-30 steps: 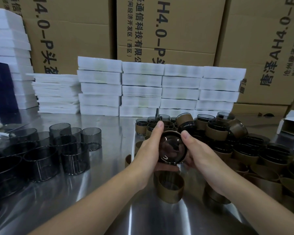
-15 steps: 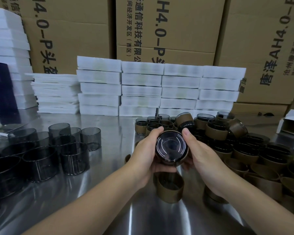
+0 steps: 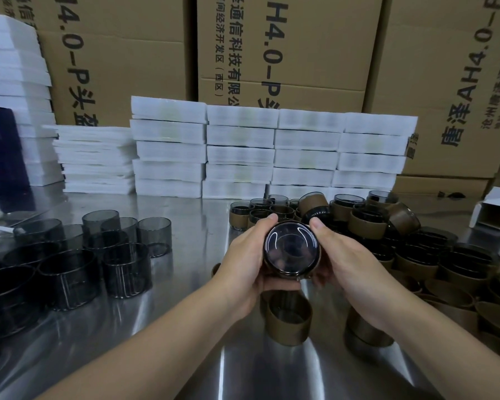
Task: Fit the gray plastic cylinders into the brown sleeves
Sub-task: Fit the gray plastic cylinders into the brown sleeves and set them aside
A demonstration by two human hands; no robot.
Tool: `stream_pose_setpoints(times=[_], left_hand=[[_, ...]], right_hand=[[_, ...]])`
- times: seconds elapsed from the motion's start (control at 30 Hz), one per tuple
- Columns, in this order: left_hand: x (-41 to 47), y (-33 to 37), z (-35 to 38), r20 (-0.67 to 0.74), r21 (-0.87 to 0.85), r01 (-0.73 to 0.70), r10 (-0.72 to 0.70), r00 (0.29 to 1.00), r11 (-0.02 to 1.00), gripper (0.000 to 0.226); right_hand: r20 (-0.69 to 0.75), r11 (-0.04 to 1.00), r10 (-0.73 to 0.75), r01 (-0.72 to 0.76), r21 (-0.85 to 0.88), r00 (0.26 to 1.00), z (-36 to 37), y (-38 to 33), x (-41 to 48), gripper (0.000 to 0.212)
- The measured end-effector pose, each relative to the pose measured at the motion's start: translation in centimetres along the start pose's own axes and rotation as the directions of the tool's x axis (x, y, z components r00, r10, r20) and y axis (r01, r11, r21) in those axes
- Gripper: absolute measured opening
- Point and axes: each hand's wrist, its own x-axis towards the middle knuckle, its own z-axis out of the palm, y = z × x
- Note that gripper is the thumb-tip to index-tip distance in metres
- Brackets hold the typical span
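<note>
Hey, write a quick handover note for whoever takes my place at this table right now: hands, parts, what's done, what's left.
Left hand and right hand: both grip one gray cylinder above the table, one end facing the camera. A brown sleeve seems to wrap it; seating unclear.
Bare cylinders: grouped at left.
Sleeved pieces: piled behind and right of the hands.
Spare sleeve: upright just below the hands.
Left to do: finish this one, then sleeve the bare group.
</note>
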Motion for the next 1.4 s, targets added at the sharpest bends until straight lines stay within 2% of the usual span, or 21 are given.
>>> stream_pose_setpoints(times=[0.17,0.23,0.3,0.37,0.4,0.47,0.53,0.57,0.6,0.63,0.7,0.73,0.83,0.93,1.13,1.27,1.4], left_hand=[[0.0,0.1,-0.3,-0.048,0.077,-0.084,0.088,0.995,0.993,0.029],[-0.1,0.0,-0.1,-0.061,0.079,-0.116,0.121,0.991,0.99,0.026],[0.1,-0.1,0.1,-0.11,0.126,-0.161,0.176,0.978,0.979,0.02],[0.8,0.0,-0.6,-0.197,0.244,-0.22,0.27,0.943,0.945,0.017],[1.2,0.0,-1.3,-0.233,0.346,-0.247,0.338,0.912,0.905,0.017],[1.8,0.4,-3.1,-0.267,0.548,-0.262,0.463,0.845,0.794,0.017],[2.1,1.3,-4.9,-0.294,0.661,-0.226,0.523,0.8,0.716,0.014],[2.3,1.8,-5.9,-0.296,0.733,-0.184,0.55,0.781,0.655,0.012],[2.5,2.4,-6.7,-0.276,0.837,-0.116,0.596,0.754,0.535,0.016],[2.6,3.0,-7.6,-0.232,0.927,-0.037,0.65,0.724,0.373,0.023],[2.5,4.1,-9.1,-0.135,0.991,0.103,0.723,0.678,0.089,0.035],[2.3,4.5,-9.7,-0.135,0.985,0.169,0.715,0.685,0.024,0.039],[1.9,4.9,-10.4,-0.22,0.939,0.335,0.607,0.764,-0.081,0.047],[1.9,4.7,-10.6,-0.254,0.896,0.4,0.514,0.819,-0.193,0.052],[1.8,5.3,-10.7,-0.283,0.886,0.409,0.445,0.85,-0.218,0.049],[1.7,6.0,-11.0,-0.331,0.887,0.439,0.461,0.823,-0.147,0.042],[1.6,6.2,-11.2,-0.399,0.85,0.501,0.421,0.815,-0.165,0.033]], right_hand=[[0.219,0.978,0.125,-0.156,0.135,0.968,-0.9,-0.3,0.0,0.037],[0.229,0.968,0.122,-0.167,0.189,0.966,-1.0,-0.3,0.0,0.034],[0.157,0.98,0.088,-0.114,0.163,0.984,-1.2,-0.5,0.1,0.035],[-0.003,0.994,0.051,-0.05,0.102,0.999,-1.9,-0.7,0.3,0.042],[-0.105,0.997,0.035,-0.028,0.068,0.994,-2.3,-0.6,0.5,0.04],[-0.295,0.999,-0.035,0.028,-0.027,0.955,-3.2,-0.5,1.0,0.021],[-0.409,0.964,-0.167,0.062,-0.257,0.897,-4.2,-0.1,1.3,0.014],[-0.423,0.914,-0.23,0.046,-0.402,0.876,-4.7,0.1,1.5,0.013],[-0.416,0.845,-0.283,0.019,-0.535,0.864,-5.1,0.3,1.5,0.013],[-0.393,0.77,-0.326,0.0,-0.638,0.86,-5.4,0.5,1.6,0.013],[-0.342,0.664,-0.368,-0.012,-0.747,0.865,-5.8,1.0,1.8,0.016],[-0.324,0.643,-0.368,-0.013,-0.765,0.872,-5.9,1.3,1.9,0.017],[-0.295,0.632,-0.339,-0.016,-0.775,0.893,-6.2,2.2,2.4,0.02],[-0.286,0.637,-0.325,-0.016,-0.771,0.901,-6.3,2.7,2.6,0.021],[-0.267,0.643,-0.345,0.019,-0.766,0.9,-6.3,3.3,2.9,0.033],[-0.271,0.683,-0.295,0.004,-0.73,0.916,-6.3,3.7,3.1,0.046],[-0.292,0.686,-0.226,-0.061,-0.725,0.929,-6.2,3.8,3.4,0.055]])
